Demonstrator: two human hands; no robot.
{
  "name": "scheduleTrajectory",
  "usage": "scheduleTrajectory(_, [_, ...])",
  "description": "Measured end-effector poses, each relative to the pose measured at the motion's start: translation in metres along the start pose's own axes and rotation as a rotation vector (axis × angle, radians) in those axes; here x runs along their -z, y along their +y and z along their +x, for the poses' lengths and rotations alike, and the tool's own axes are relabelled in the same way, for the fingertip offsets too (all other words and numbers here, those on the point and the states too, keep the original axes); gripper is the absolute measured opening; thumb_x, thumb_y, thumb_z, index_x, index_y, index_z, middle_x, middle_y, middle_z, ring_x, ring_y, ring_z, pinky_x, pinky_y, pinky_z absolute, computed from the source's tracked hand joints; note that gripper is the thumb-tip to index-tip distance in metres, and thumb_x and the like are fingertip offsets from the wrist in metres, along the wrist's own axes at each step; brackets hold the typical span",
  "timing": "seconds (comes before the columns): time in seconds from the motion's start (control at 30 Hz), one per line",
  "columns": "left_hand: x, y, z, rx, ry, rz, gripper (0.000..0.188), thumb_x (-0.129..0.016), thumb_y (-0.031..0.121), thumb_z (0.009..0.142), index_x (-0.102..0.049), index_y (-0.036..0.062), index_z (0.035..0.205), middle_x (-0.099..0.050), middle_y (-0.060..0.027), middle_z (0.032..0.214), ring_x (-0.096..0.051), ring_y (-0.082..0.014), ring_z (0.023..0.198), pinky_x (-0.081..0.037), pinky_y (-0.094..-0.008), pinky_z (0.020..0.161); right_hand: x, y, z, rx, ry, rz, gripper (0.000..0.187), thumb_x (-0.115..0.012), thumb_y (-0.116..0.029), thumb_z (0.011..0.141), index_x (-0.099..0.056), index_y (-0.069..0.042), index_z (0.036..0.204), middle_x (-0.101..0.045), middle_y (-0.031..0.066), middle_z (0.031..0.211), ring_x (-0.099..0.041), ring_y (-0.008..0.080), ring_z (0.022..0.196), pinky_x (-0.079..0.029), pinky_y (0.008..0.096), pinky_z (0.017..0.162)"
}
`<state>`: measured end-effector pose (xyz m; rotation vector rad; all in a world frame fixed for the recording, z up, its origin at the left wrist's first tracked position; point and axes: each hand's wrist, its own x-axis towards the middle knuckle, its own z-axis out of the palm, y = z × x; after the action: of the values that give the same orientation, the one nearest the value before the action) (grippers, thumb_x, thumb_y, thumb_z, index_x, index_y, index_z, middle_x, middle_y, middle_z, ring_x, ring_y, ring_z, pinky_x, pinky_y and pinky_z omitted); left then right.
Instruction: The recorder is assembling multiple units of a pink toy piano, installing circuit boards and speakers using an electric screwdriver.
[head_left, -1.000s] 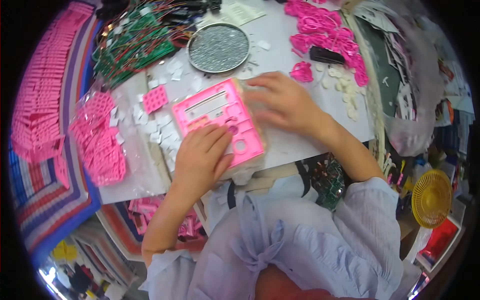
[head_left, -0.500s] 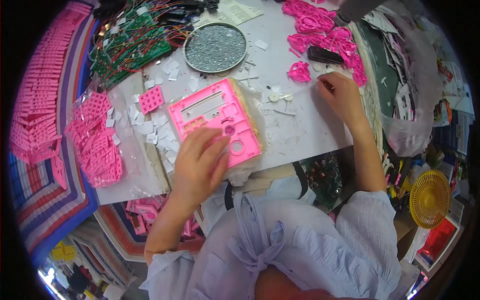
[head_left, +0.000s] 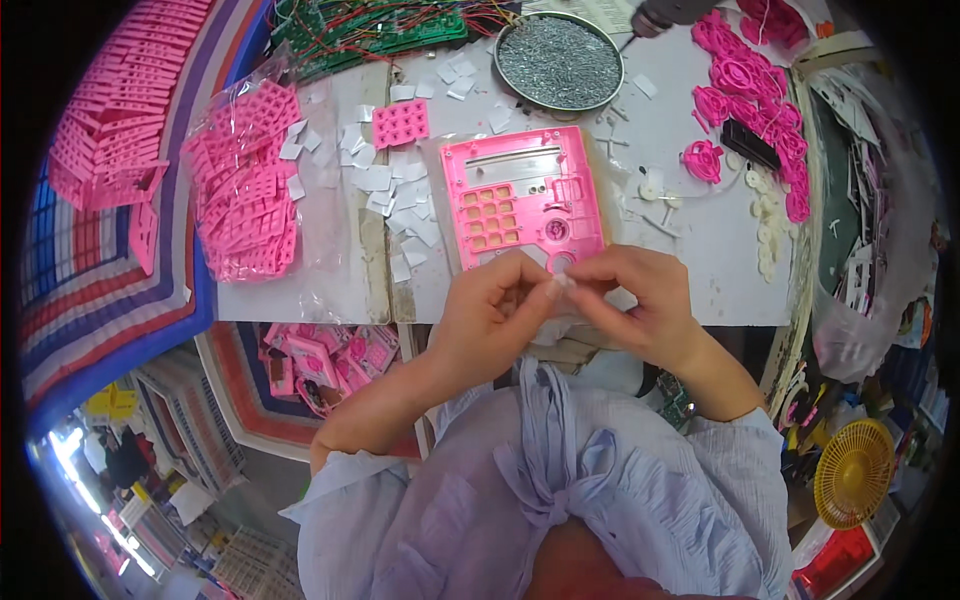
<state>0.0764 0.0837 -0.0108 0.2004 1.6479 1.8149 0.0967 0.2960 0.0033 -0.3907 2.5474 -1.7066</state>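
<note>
My left hand and my right hand meet at the near edge of a pink plastic casing. Thumbs and fingertips of both pinch one small whitish piece, too small and too covered to name. Under the fingers lies the casing, open side up, with a long window slot, a grid of square key holes and round recesses. It rests on a pad wrapped in clear plastic. Left of it sits a pink rubber keypad among scattered white square pieces.
A round tray of small metal screws stands behind the casing, with an electric screwdriver beside it. Pink ring-shaped parts and a black block lie right. Left is a bag of pink keypads; green circuit boards lie behind.
My right hand has come from the pink parts at the right to join my left over the casing's near edge. Both now pinch the small whitish piece. The whole view has shifted.
</note>
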Motion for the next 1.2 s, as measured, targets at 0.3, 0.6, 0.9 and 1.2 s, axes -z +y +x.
scheduleTrajectory(0.3, [0.022, -0.010, 0.025, -0.577, 0.180, 1.314, 0.035, -0.077, 0.020, 0.076, -0.066, 0.0072, 0.107, -0.061, -0.0067, 0.128, -0.050, -0.0264, 0.129, -0.033, -0.0494, 0.107, -0.001, 0.027, 0.041, 0.264, 0.094, -0.589, 0.015, -0.075, -0.007, 0.075, -0.069, -0.006, 0.089, -0.066, 0.0090, 0.099, -0.058, 0.0316, 0.097, -0.053, 0.0407, 0.080])
scheduleTrajectory(0.6, [0.024, -0.013, 0.025, -0.587, 0.194, 1.296, 0.032, -0.075, 0.020, 0.076, -0.067, 0.0078, 0.105, -0.061, -0.0068, 0.126, -0.052, -0.0266, 0.126, -0.035, -0.0482, 0.105, -0.020, 0.030, 0.046, 0.196, 0.090, -0.753, 0.020, -0.074, -0.008, 0.073, -0.065, -0.001, 0.090, -0.060, 0.0110, 0.106, -0.053, 0.0342, 0.105, -0.047, 0.0442, 0.086])
scheduleTrajectory(0.9, [0.026, -0.009, 0.025, -0.596, 0.163, 1.261, 0.034, -0.076, 0.020, 0.075, -0.067, 0.0074, 0.105, -0.061, -0.0076, 0.126, -0.052, -0.0279, 0.124, -0.037, -0.0494, 0.104, -0.014, 0.032, 0.050, 0.114, -0.028, -0.768, 0.027, -0.075, -0.009, 0.070, -0.065, -0.003, 0.095, -0.060, 0.0106, 0.108, -0.052, 0.0334, 0.105, -0.044, 0.0460, 0.084])
scheduleTrajectory(1.2, [0.056, 0.040, 0.100, -0.675, 0.274, 1.104, 0.016, -0.071, 0.021, 0.084, -0.071, 0.0072, 0.091, -0.069, -0.0101, 0.093, -0.065, -0.0312, 0.091, -0.051, -0.0425, 0.081, 0.065, 0.018, 0.061, 0.654, 0.686, -0.533, 0.041, -0.077, -0.001, 0.077, -0.054, -0.002, 0.111, -0.057, 0.0115, 0.111, -0.056, 0.0280, 0.100, -0.046, 0.0403, 0.091])
